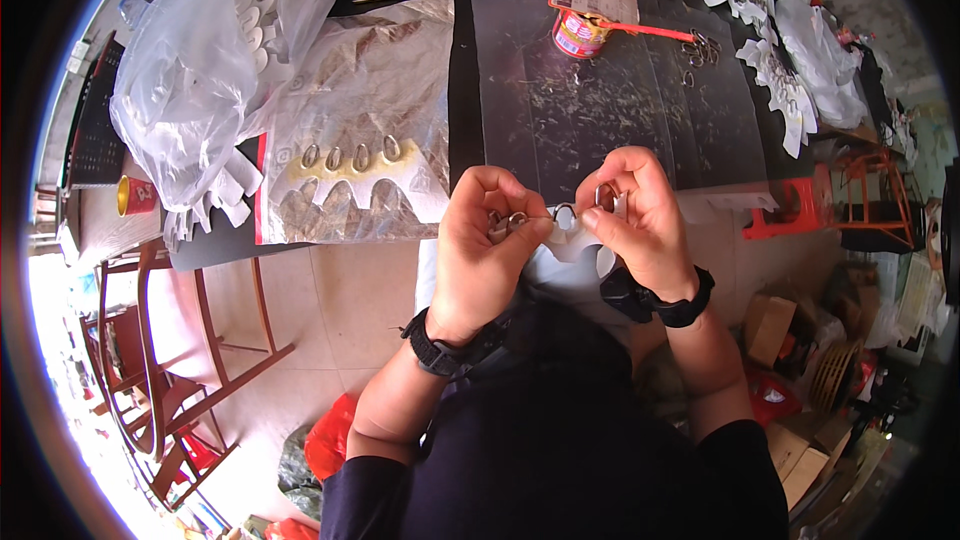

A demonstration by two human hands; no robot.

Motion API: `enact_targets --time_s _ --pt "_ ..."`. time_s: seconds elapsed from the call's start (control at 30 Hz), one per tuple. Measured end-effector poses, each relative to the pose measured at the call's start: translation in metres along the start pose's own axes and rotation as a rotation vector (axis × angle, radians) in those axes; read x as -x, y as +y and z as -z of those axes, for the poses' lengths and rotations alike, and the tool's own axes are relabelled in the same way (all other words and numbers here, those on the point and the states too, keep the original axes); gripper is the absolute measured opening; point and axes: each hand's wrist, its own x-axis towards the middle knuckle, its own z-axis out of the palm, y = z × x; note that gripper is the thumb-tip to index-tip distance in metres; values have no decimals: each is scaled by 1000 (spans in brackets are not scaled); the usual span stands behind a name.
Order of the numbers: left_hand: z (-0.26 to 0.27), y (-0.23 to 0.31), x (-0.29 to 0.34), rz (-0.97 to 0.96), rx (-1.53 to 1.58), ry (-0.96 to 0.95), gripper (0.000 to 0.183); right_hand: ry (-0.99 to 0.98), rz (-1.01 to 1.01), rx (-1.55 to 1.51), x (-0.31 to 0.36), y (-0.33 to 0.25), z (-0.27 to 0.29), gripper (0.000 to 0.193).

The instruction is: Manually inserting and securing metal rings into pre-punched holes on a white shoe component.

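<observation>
A dark bench (465,90) carries a tin (579,37); on the tin's near side, left hand (486,250) and right hand (642,225) pinch a white strip (569,243) between them, probably to spread it.

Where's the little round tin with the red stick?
In the head view, the tin is near the top, slightly right of centre, on the greyish sheet beyond the right hand. Its red stick points right, toward some metal rings.
</observation>
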Motion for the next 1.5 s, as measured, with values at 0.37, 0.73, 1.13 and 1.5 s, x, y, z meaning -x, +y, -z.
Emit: enact_targets --time_s 0.37,0.73,1.13,1.5 --pt "-6 2 -1 -17 -77 67 26 -16 -92 -30 -3 -11 2 36" --pt "-6 -6 -1 -8 28 43 25 -38 -71 56 -4 -3 6 35" --pt "-3 -4 -1 55 76 25 26 -55 -108 70 -4 -6 5 30" --pt "0 -5 -3 77 87 -64 26 -14 -109 -5 -3 -3 11 28"
